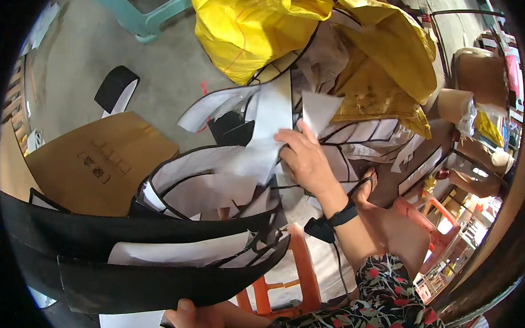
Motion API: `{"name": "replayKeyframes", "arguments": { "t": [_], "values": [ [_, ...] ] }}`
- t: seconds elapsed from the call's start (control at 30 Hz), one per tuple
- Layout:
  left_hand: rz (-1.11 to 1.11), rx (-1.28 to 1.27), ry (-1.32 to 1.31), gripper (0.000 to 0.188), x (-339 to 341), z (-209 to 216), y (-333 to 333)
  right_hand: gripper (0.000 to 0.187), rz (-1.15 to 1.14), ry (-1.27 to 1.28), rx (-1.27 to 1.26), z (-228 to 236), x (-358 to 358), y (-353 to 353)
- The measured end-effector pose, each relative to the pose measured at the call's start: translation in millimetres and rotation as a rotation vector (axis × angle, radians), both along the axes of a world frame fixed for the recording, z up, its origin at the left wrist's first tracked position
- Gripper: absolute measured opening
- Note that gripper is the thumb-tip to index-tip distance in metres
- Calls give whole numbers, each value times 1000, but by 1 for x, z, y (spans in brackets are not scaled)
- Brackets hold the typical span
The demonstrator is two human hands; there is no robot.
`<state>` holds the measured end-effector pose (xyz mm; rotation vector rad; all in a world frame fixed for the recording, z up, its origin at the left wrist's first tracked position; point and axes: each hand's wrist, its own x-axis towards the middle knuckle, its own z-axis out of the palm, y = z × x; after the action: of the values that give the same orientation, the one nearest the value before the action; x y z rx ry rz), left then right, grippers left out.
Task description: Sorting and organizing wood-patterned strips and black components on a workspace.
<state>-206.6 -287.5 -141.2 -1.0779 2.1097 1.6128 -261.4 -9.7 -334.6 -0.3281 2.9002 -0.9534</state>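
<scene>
At the bottom edge my left hand [194,320] is closed on the lower edge of a long black sheet [169,286], with the thumb on its near side; the other fingers are hidden. A white strip [182,254] lies against the black sheet. My right hand [309,166] is farther out, its fingers apart, over a pile of scraps beside a white paper strip [273,114]. Part of that strip is smeared by motion. Curved white offcuts with black edges [198,161] lie left of the right hand.
Yellow woven sacks [256,29] lie beyond the scraps. A brown cardboard piece [98,163] and a small black curled piece [118,87] are to the left. An orange plastic stool [299,271] stands near my knees; a teal stool [134,12] is at the far left.
</scene>
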Motion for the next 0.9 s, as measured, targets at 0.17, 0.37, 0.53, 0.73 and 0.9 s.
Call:
{"name": "replayKeyframes", "arguments": {
  "t": [0.17,0.37,0.53,0.73,0.9],
  "values": [
    [-292,-195,78,46,2,0,-1,17,-317,-21,-59,17,1,21],
    [180,405,53,38,2,7,8,22,-343,2,-148,9,21,21],
    [187,451,131,39,2,9,22,23,-204,-104,-81,-2,37,43],
    [334,507,247,55,18,0,18,25,-218,-62,-114,2,40,36],
    [231,554,239,53,15,1,12,25,-241,-63,-160,7,38,29]
  ]
}}
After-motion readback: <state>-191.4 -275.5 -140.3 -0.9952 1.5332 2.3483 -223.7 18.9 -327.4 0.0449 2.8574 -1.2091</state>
